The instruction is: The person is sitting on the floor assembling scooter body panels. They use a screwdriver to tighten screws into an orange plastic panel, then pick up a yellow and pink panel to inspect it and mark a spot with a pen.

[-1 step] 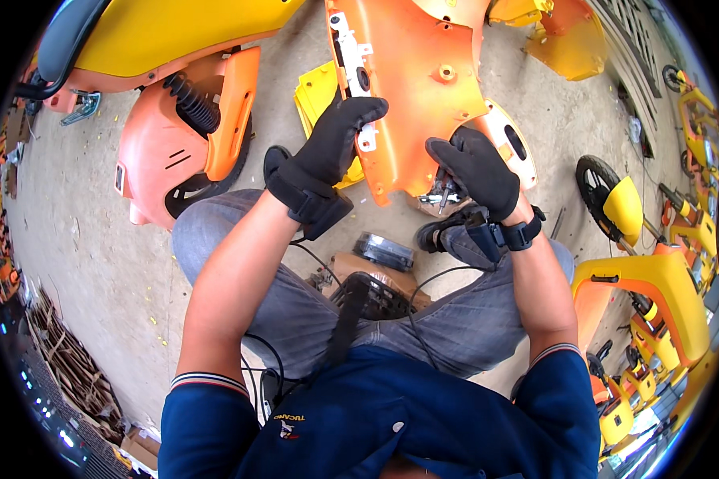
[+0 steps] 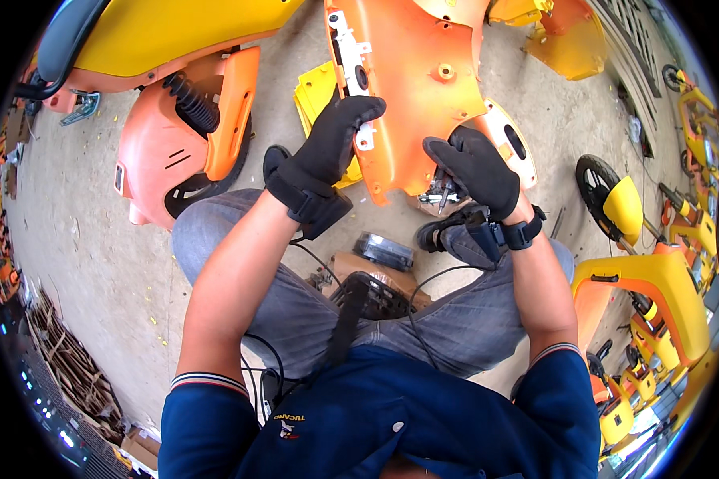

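Observation:
Between my hands is a large orange plastic body panel (image 2: 411, 88), its curved inner side toward me. My left hand (image 2: 337, 137), in a black glove, is closed on the panel's left edge, thumb over a white plastic strip (image 2: 349, 60) fixed along that edge. On the lower right edge my right hand (image 2: 481, 169), also gloved, grips the panel with the thumb on its near side. The fingers behind the panel are hidden. A white piece with a dark oval (image 2: 516, 142) shows beside the right hand. Under the panel sits a small metal part (image 2: 442, 195).
An orange scooter body (image 2: 164, 148) with a black spring stands at the left. A yellow panel (image 2: 315, 92) lies behind my left hand. Between my legs are a box (image 2: 367, 270) and a round clear-topped part (image 2: 384, 250). At the right stand a wheel (image 2: 595, 188) and yellow frames (image 2: 663, 295).
The panel and both hands have shifted very slightly to the left. My grip looks the same.

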Demonstrator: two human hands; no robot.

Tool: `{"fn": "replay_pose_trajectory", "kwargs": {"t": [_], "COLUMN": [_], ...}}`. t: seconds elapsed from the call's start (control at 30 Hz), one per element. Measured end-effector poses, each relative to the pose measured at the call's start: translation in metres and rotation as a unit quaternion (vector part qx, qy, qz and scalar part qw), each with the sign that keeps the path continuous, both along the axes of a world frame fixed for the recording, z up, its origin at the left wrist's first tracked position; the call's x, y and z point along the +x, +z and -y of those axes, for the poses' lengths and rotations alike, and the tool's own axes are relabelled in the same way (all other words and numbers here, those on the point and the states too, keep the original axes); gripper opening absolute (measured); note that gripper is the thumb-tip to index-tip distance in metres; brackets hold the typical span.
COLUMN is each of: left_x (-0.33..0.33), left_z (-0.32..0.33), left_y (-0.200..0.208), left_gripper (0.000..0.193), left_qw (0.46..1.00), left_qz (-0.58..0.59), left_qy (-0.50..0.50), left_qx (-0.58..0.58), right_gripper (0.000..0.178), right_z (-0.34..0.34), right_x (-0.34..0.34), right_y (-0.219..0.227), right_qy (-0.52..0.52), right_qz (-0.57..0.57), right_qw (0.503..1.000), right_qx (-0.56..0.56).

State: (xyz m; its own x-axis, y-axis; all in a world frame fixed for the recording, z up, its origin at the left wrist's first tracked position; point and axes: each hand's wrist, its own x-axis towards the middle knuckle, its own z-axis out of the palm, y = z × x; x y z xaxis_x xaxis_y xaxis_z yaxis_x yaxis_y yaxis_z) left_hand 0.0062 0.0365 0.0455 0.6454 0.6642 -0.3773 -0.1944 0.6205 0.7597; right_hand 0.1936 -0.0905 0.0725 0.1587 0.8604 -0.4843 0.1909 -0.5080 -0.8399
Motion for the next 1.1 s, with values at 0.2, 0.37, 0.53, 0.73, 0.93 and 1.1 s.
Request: {"fn": "replay_pose_trajectory", "kwargs": {"t": [0.2, 0.37, 0.53, 0.73, 0.93, 1.1], "left_x": [-0.003, -0.003, -0.005, -0.003, -0.009, -0.008], "left_z": [-0.015, -0.012, -0.014, -0.005, -0.004, 0.003], "left_y": [-0.017, -0.003, -0.013, 0.004, -0.016, -0.007], "left_gripper": [0.031, 0.037, 0.033, 0.026, 0.020, 0.025], "left_qw": [1.000, 0.997, 0.999, 0.999, 0.990, 0.997], "left_qz": [0.002, 0.022, 0.037, -0.006, -0.023, 0.003], "left_qy": [0.022, 0.041, 0.014, 0.036, 0.016, -0.041], "left_qx": [0.016, 0.058, 0.032, 0.025, 0.136, 0.069], "right_gripper": [0.032, 0.029, 0.025, 0.030, 0.017, 0.024], "right_z": [-0.003, 0.004, 0.059, 0.112, 0.126, 0.127], "right_x": [0.026, 0.070, 0.132, 0.139, 0.120, 0.103], "right_y": [0.012, -0.022, -0.145, -0.257, -0.342, -0.409], "right_qy": [0.062, -0.001, 0.103, -0.217, 0.251, -0.126], "right_qz": [-0.019, -0.029, 0.118, 0.052, 0.443, 0.289], "right_qw": [0.998, 0.999, 0.984, 0.951, 0.852, 0.917], "right_qx": [0.025, -0.030, 0.089, -0.215, -0.120, -0.245]}}
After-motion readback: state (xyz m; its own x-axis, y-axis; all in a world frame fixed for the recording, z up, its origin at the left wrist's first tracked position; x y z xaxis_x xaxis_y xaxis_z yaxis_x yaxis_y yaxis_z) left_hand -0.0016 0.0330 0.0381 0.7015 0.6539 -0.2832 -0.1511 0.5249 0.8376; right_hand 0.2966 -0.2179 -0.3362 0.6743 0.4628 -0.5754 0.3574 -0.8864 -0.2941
